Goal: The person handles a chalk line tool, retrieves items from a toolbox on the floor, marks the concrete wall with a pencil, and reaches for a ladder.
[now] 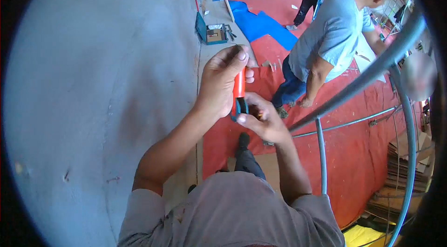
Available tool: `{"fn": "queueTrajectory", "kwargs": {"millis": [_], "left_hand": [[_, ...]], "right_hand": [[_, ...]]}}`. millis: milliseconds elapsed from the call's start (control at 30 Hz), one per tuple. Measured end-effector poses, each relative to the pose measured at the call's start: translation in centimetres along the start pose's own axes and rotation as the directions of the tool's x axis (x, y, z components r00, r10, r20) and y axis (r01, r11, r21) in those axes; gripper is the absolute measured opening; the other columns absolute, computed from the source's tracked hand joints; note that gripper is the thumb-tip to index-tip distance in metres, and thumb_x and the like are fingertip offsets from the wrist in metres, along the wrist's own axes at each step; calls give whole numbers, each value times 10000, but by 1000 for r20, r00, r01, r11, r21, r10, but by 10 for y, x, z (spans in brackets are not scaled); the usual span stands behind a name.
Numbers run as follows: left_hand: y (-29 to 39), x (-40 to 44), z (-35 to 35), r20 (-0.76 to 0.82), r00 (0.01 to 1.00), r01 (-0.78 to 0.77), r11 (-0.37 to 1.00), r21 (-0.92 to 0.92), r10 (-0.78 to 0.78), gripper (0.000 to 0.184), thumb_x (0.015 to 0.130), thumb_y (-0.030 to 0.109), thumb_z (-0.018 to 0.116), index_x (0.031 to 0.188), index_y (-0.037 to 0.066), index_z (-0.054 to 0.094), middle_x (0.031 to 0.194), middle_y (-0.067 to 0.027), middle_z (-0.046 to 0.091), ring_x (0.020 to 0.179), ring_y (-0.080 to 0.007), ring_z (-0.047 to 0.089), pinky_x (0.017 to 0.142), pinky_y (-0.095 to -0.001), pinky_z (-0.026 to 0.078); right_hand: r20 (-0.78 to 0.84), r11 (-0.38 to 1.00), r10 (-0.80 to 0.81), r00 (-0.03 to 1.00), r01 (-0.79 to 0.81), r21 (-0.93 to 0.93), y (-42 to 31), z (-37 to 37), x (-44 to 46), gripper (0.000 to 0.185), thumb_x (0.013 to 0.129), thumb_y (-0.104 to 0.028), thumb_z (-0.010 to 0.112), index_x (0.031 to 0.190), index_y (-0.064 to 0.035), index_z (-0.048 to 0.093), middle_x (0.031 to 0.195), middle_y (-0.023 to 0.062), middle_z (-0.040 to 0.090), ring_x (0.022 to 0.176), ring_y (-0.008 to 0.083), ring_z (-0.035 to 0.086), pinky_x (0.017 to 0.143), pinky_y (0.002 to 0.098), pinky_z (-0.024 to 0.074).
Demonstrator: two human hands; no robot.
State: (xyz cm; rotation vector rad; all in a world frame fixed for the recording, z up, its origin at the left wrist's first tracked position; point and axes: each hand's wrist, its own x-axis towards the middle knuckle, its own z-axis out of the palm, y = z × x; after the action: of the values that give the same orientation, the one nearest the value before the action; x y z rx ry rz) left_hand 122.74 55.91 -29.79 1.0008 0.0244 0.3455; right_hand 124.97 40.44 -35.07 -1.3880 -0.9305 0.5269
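A red cylindrical tool (239, 85) with a dark teal lower end is held upright in front of my chest. My left hand (222, 78) wraps round its upper part, the thumb on top near the tip. Lower down and to the right, my right hand (263, 119) pinches the teal end between thumb and fingers. Something small and yellow shows between the right fingers, too small to make out. The tool's far end is partly hidden by the left fingers.
A grey wall (107, 70) rises at the left. An open green case (215, 34) lies by its base. A person in a grey shirt (333, 30) bends at the right, another stands behind. Metal scaffold tubes (358, 84) cross the right side. Stacked cardboard (396, 186) lies at lower right.
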Motion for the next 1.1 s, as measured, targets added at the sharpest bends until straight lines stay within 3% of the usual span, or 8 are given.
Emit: {"fn": "queueTrajectory", "kwargs": {"millis": [167,333,467,567,700,800,1033,1100], "left_hand": [[18,74,-4,-24,998,-58,998,33,59,272,954,238,628,1140,41,599,924,-51,619,787,-132,594,713,-296,536],[46,176,-20,-134,984,-111,993,46,116,264,948,222,638,1140,44,601,920,-43,618,790,-127,590,728,-290,530],[47,225,-31,-127,988,-99,994,-49,92,218,933,226,666,1071,62,629,894,-36,632,747,-123,588,703,-281,519],[52,256,-49,-132,982,-125,991,51,131,259,950,238,638,1122,48,607,917,-39,621,764,-119,570,700,-268,499],[61,335,-90,-52,984,-171,985,33,172,297,961,256,618,1172,49,585,933,-27,607,786,-103,554,712,-254,484],[71,380,-107,-137,980,-148,989,-17,144,244,942,240,652,1092,51,616,892,-29,622,736,-101,572,666,-271,502],[91,477,-149,44,997,-69,998,-8,69,251,960,239,619,1115,44,591,888,-28,592,761,-112,555,708,-279,491],[110,523,-183,25,995,-96,992,-82,98,252,961,243,618,1113,44,592,896,-30,592,766,-113,556,708,-281,490]], "right_hand": [[190,987,-61,980,30,158,44,-47,89,545,938,-527,563,885,2,684,726,27,637,662,136,574,667,288,464],[-42,942,-177,983,182,283,21,-95,184,559,930,-539,568,1012,2,682,786,14,641,668,98,533,616,260,419],[154,975,-208,966,193,110,40,-114,249,475,978,-455,534,962,3,656,777,11,604,722,100,536,652,280,430],[173,961,23,985,-69,268,79,-113,285,512,984,-511,490,788,-51,600,686,12,588,652,96,533,601,285,442],[-158,991,-38,987,58,120,80,-154,337,490,1004,-451,494,809,-20,624,729,-11,560,668,71,463,611,272,390],[23,971,-187,982,182,153,57,-145,391,439,993,-418,535,801,-30,603,736,-24,517,662,68,426,592,273,363],[-82,976,214,973,-210,54,99,-161,504,597,964,-565,498,796,-11,643,734,34,590,716,98,518,615,282,411],[-132,994,104,986,-99,50,108,-179,523,553,954,-541,533,839,-17,665,757,28,605,712,103,532,605,280,413]]}}
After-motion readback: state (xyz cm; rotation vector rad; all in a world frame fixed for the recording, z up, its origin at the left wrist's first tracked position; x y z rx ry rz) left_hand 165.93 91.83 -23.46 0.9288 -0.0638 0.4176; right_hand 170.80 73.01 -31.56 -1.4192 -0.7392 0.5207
